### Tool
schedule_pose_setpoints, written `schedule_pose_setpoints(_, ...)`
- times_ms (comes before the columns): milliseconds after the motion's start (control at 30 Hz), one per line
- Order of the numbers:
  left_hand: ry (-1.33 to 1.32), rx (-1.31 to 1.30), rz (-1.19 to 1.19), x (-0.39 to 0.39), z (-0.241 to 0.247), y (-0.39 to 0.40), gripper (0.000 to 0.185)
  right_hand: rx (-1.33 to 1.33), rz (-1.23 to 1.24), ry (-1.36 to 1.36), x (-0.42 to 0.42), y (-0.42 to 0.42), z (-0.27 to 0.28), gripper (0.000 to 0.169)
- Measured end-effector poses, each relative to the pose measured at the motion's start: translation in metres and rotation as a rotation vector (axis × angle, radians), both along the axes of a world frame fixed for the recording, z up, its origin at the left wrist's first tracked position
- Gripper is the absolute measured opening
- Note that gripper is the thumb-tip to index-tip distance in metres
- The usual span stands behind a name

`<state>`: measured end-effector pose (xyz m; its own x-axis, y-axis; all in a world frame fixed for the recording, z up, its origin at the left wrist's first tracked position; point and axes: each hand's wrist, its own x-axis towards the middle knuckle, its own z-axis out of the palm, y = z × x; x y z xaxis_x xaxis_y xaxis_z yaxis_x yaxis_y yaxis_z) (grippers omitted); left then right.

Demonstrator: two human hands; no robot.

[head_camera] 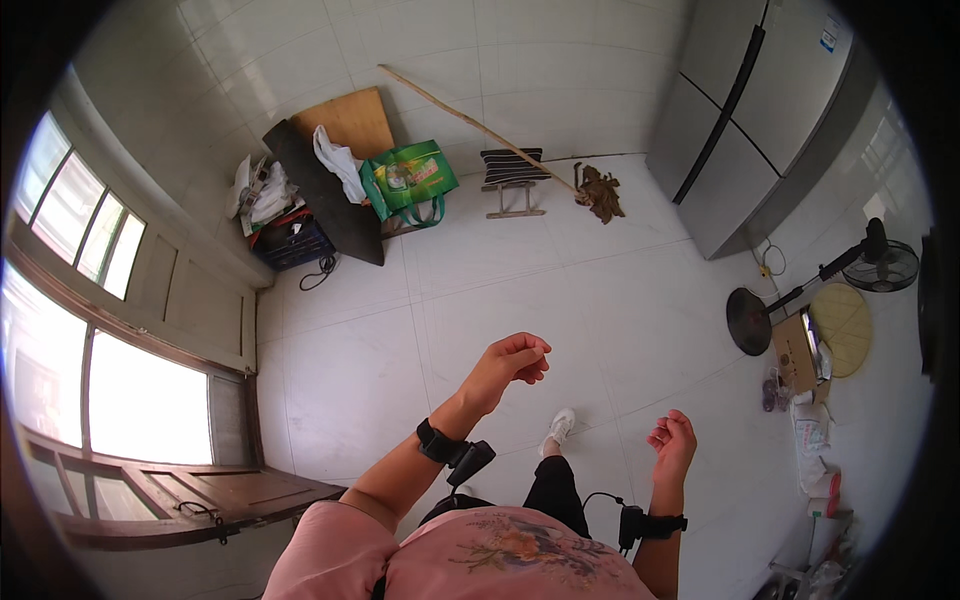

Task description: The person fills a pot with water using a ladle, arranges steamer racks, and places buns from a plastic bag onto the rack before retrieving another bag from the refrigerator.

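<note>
My left hand (517, 363) is in mid-air over the pale tiled floor (510, 300), its fingers loosely curled and the thumb against them. Nothing shows in it. To the right, my right hand (673, 444) hangs over the floor with bent fingers, also showing nothing held. Neither hand touches anything. Each wrist wears a black strap with a small device, one on the left (457, 451) and one on the right (646, 526). One foot in a white shoe (560, 427) is planted below, between the hands.
By the far wall are a rolled dark mat (330, 199), a green bag (412, 180), a small stool (515, 180) and a leaning mop (598, 193). A grey refrigerator (750, 127), a standing fan (748, 322) and a cardboard box (792, 351) line the right. A wooden door (217, 499) opens at left.
</note>
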<state>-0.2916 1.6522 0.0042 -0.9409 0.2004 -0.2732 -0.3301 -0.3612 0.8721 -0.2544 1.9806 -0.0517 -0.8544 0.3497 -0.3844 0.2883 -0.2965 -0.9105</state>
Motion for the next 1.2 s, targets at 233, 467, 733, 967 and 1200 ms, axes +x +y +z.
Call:
schedule_pose_setpoints(233,0.000,0.000,-0.043,-0.209,0.013,0.088,0.015,-0.092,-0.118,0.050,-0.197,0.070,0.012,0.018)
schedule_pose_setpoints(467,0.098,-0.061,0.045,-0.410,0.056,0.098,0.016,-0.085,-0.038,0.145,-0.405,0.085,0.056,0.025)
schedule_pose_setpoints(733,0.169,-0.019,-0.306,-0.681,0.054,0.199,0.016,-0.298,-0.313,0.225,-0.575,0.134,0.074,0.026)
schedule_pose_setpoints(967,0.398,0.007,-0.737,-0.883,0.109,0.377,0.018,-0.213,-0.614,0.459,-0.643,0.215,0.138,0.023)
schedule_pose_setpoints(1200,0.535,-0.021,-0.721,-1.047,0.119,0.518,0.037,-0.189,-0.929,0.471,-0.708,0.277,0.106,0.019)
